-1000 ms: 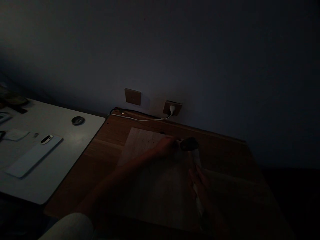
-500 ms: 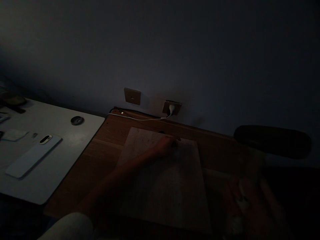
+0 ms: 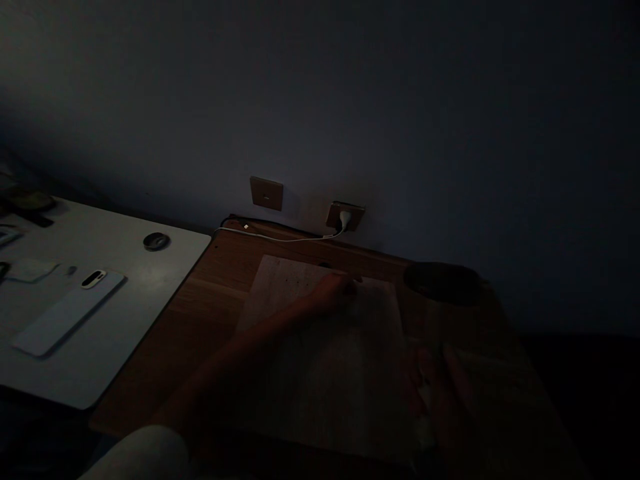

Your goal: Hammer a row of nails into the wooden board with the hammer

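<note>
In very dim light, a flat wooden board [image 3: 330,393] lies on the brown wooden table [image 3: 200,300]. My left hand [image 3: 335,292] rests near the far edge of the board, fingers curled together; whatever they hold, if anything, is hidden. Several small dark dots mark the board left of that hand. On the right, my right hand [image 3: 443,393] is closed around the handle of a mallet [image 3: 443,283] with a long, dark, rounded head. The head is raised at the board's far right, blurred by motion. Something pale shows beside the right fingers, too dark to name.
A white table [image 3: 135,300] adjoins on the left, bearing a pale phone [image 3: 70,313] and a roll of tape [image 3: 156,241]. Behind, a white plug [image 3: 345,219] sits in a wall socket, its cable [image 3: 280,239] running left along the table's back edge.
My right hand and the mallet have swung left, toward the board. My left hand has stayed in place on the board.
</note>
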A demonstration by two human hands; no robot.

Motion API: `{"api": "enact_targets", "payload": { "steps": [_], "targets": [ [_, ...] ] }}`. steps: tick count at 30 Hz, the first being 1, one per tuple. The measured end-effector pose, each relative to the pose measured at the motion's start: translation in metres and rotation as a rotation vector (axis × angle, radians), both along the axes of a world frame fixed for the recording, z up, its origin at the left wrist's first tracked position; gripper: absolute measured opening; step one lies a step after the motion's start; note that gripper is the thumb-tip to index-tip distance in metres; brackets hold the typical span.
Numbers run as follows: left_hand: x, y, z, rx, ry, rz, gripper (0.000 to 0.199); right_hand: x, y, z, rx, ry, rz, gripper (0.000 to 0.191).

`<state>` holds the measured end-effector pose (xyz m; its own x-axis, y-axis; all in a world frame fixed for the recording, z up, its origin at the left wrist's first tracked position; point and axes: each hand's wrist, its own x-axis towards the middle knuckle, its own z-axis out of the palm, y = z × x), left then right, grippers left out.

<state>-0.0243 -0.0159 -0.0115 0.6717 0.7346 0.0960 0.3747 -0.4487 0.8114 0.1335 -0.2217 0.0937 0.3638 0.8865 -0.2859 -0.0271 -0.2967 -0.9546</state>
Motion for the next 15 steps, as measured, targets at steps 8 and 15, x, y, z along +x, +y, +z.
{"api": "enact_targets", "payload": {
  "steps": [8, 15],
  "targets": [
    [0.001, 0.000, 0.005, 0.000, 0.037, -0.004, 0.057, -0.019, 0.020, -0.052, -0.180, 0.000, -0.003, 0.065],
    [-0.021, 0.003, 0.027, 0.065, 0.075, -0.124, 0.057, -0.006, 0.013, -0.028, -0.073, 0.053, -0.070, 0.058]
  ]
}}
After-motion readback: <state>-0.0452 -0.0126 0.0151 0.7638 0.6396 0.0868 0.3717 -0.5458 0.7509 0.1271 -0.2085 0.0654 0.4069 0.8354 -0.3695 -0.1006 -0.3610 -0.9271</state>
